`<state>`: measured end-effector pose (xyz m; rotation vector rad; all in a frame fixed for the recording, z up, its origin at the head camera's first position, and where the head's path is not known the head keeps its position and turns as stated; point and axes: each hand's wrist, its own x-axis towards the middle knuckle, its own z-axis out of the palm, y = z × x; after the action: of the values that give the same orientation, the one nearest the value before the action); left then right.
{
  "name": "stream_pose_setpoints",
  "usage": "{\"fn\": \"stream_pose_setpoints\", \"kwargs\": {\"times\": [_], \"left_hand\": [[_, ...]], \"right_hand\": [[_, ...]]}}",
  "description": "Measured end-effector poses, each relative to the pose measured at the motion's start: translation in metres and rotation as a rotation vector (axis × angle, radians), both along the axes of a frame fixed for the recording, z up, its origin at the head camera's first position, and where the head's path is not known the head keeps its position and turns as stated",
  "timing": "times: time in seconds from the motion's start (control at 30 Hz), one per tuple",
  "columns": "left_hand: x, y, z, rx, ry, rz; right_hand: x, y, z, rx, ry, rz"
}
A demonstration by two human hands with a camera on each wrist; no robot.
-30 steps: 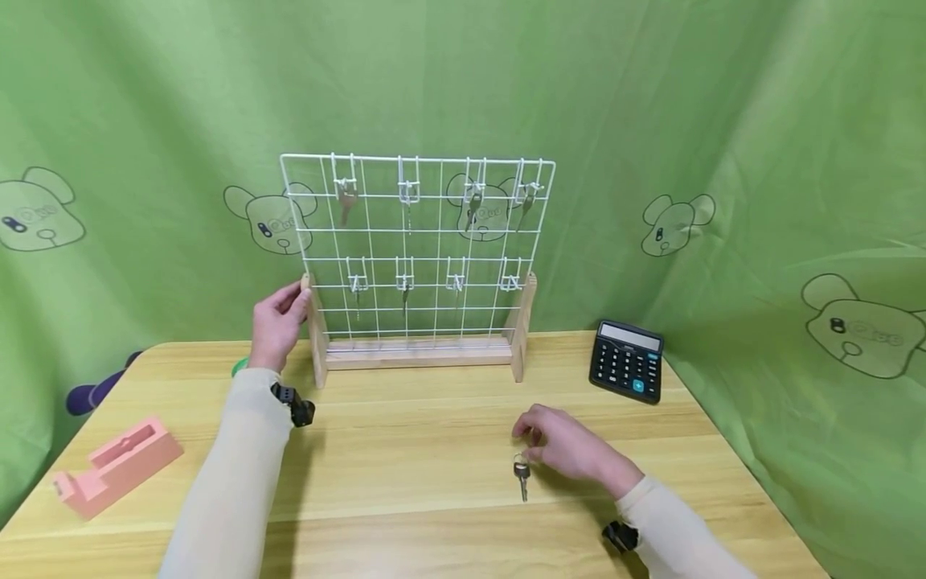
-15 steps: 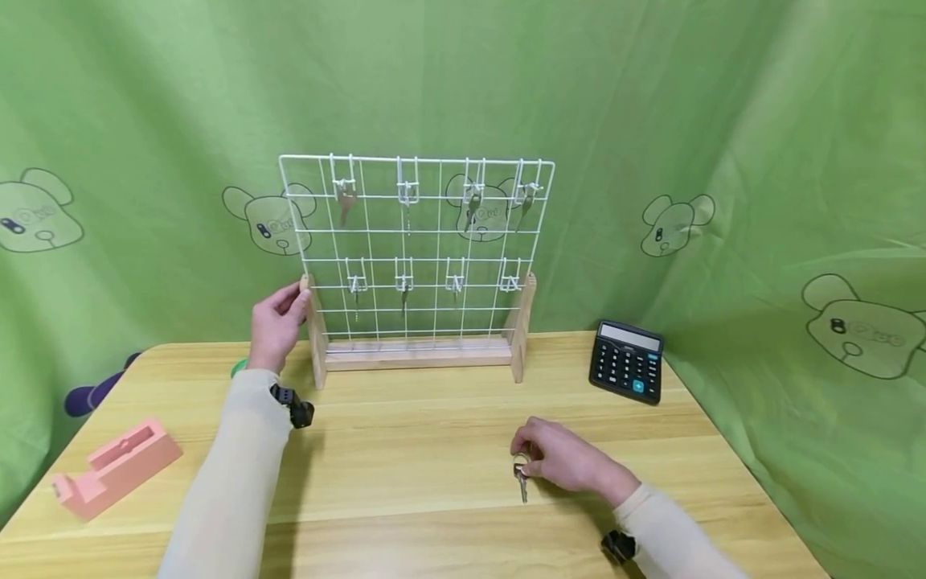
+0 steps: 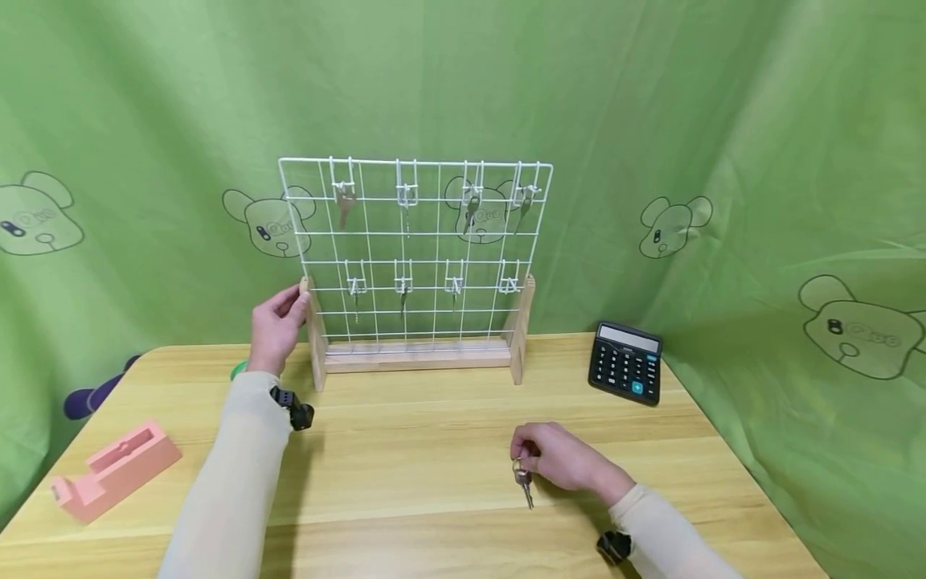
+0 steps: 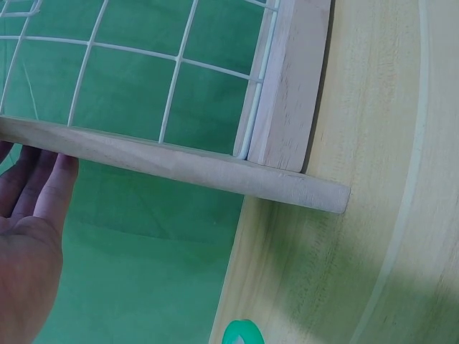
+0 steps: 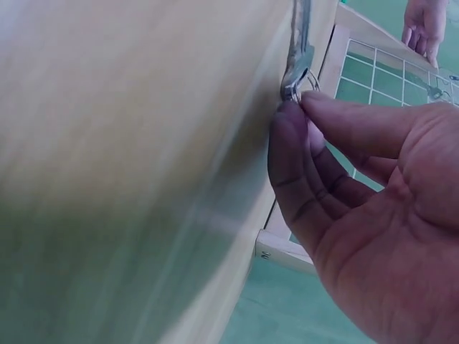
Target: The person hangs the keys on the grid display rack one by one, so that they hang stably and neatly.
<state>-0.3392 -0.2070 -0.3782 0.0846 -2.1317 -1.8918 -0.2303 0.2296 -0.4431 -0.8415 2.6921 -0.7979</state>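
Observation:
At the table's right front, my right hand (image 3: 567, 458) pinches the ring of a key (image 3: 525, 484) between thumb and fingertips. The key's blade hangs towards me, close above the tabletop. In the right wrist view the key (image 5: 300, 50) shows its metal blade and ring at the fingertips (image 5: 288, 118). My left hand (image 3: 277, 328) holds the left wooden post (image 3: 318, 346) of a white wire grid rack (image 3: 417, 233) near its top. In the left wrist view its fingers (image 4: 54, 190) lie against that post. Several keys hang from the rack's two rows of white hooks.
A black calculator (image 3: 625, 363) lies right of the rack. On the left stands a pink tape dispenser (image 3: 117, 470). A small green object (image 3: 238, 369) is partly hidden behind the left wrist, and a purple item (image 3: 97, 394) shows beyond the left edge. Green curtain surrounds the table.
My right hand has closed its thumb and fingers on the key ring and drawn slightly towards me. The key has shifted and tilted a little with it. My left hand stays on the post.

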Motion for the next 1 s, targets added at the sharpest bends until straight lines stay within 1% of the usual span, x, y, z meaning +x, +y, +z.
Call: {"fn": "stream_pose_setpoints", "kwargs": {"times": [0.1, 0.4, 0.67, 0.8, 1.0], "left_hand": [[-0.001, 0.000, -0.001, 0.003, 0.000, 0.003], [-0.003, -0.001, -0.002, 0.013, 0.005, -0.002], [-0.004, -0.002, -0.005, 0.010, 0.001, -0.003], [-0.004, -0.002, -0.005, 0.011, 0.005, -0.005], [-0.003, -0.001, -0.003, 0.012, 0.010, 0.002]], "right_hand": [[0.000, 0.002, 0.002, -0.006, 0.013, 0.002], [0.000, 0.003, 0.014, -0.047, 0.082, 0.003], [0.000, 0.002, 0.027, -0.077, 0.085, -0.031], [-0.001, 0.002, 0.030, -0.079, 0.097, -0.037], [-0.004, 0.003, 0.034, -0.112, 0.134, -0.044]]}}
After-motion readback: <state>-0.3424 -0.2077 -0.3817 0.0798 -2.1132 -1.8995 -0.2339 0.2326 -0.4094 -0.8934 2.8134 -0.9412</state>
